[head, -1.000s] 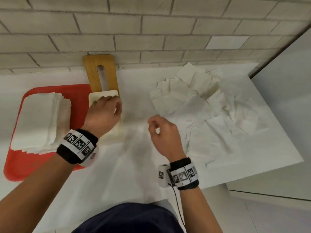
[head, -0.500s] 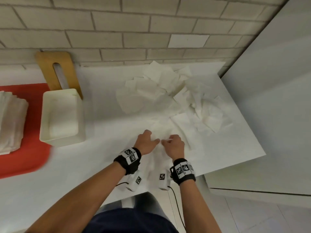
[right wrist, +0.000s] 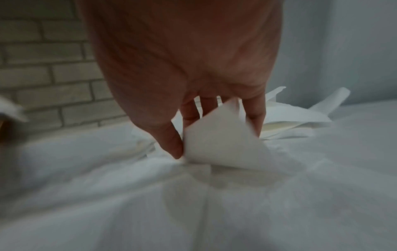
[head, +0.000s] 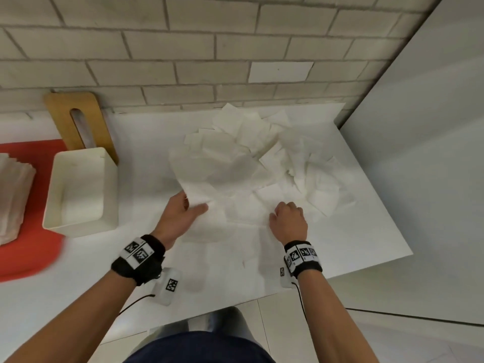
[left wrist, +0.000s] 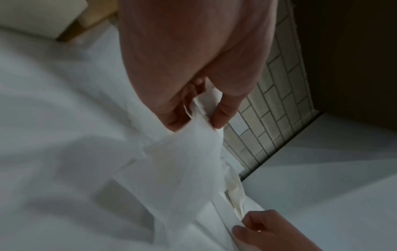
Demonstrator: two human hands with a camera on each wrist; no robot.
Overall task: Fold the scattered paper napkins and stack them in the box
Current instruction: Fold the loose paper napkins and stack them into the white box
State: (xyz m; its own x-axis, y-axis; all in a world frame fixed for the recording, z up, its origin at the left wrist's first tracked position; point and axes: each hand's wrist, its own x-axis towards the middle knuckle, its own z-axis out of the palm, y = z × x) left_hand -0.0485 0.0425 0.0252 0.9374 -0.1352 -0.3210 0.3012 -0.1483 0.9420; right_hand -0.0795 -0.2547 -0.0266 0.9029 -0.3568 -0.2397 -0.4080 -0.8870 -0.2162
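Observation:
A white paper napkin lies spread on the white table in front of me. My left hand pinches its left corner, seen close in the left wrist view as napkin between thumb and fingers of the left hand. My right hand pinches the right corner; in the right wrist view the right hand holds a lifted white flap. A heap of scattered napkins lies beyond both hands. The cream box stands to the left, with white paper inside.
A red tray at the far left carries a stack of flat napkins. A wooden board leans on the brick wall behind the box. A grey panel rises at the right; the table's front edge is near my wrists.
My left hand left the box and came over to the napkin. Both hands met at its middle, then moved apart to its two corners. My view turned right.

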